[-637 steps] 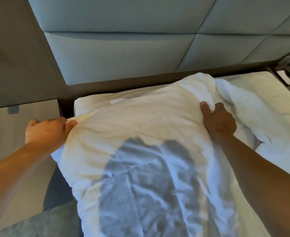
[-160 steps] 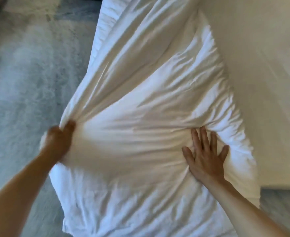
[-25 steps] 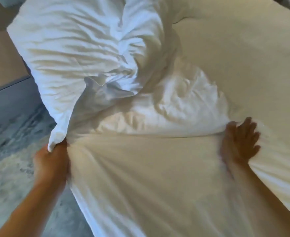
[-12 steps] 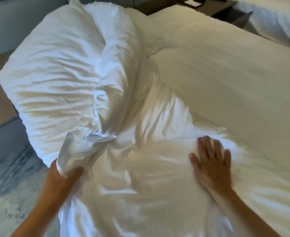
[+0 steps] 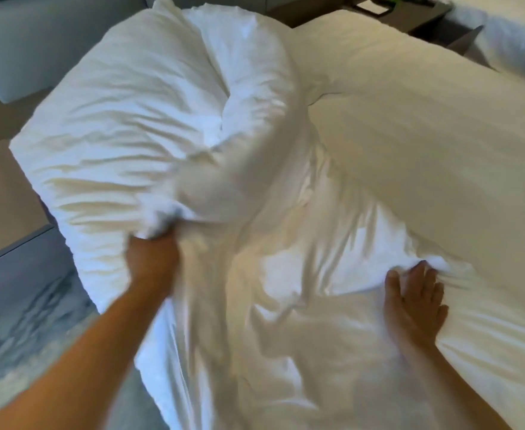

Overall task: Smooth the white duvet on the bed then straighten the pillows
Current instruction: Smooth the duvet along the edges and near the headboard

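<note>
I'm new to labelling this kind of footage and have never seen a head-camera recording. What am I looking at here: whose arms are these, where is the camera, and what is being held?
There is no machine here. The one camera sits on a person's head and looks forward and down, so the two bare arms coming in from the bottom are that person's own. They stand at the side of a bed. The left hand grips a bunched fold of the white duvet, whose bulk is heaped up at the left of the bed. The right hand lies with straight fingers on the duvet's rumpled lower part, pressing it onto the mattress. The picture is somewhat blurred. At the top right a dark nightstand shows.
</note>
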